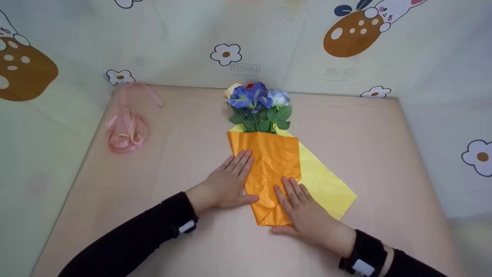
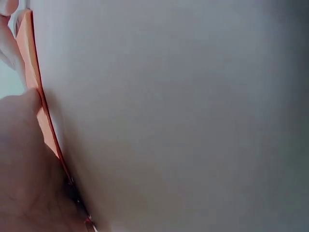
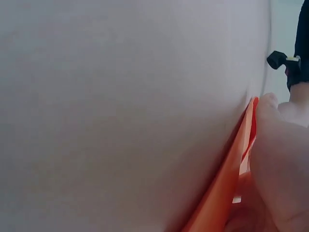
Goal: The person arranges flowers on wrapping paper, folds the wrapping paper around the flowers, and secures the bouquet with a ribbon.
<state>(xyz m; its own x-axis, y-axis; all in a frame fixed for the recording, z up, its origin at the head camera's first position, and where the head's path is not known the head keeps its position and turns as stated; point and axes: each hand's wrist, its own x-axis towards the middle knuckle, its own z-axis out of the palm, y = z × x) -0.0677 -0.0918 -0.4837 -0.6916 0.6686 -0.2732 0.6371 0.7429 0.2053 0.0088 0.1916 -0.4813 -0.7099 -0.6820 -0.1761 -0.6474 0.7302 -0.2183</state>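
Note:
A bouquet of artificial flowers with green leaves lies on the table, heads toward the back. Orange wrapping paper is folded over its stems. A sheet of yellow paper sticks out from beneath on the right. My left hand rests flat on the left edge of the orange paper, fingers straight. Lower down, my right hand presses on the right side with straight fingers, its thumb by the bottom edge. Both wrist views show the hands against the orange paper's edge; the stems are hidden inside.
A loosely coiled pink ribbon lies at the table's back left, one end near the back edge. The table has a pale pink cover. Behind and beside it hangs a pale cloth printed with flowers and rabbits.

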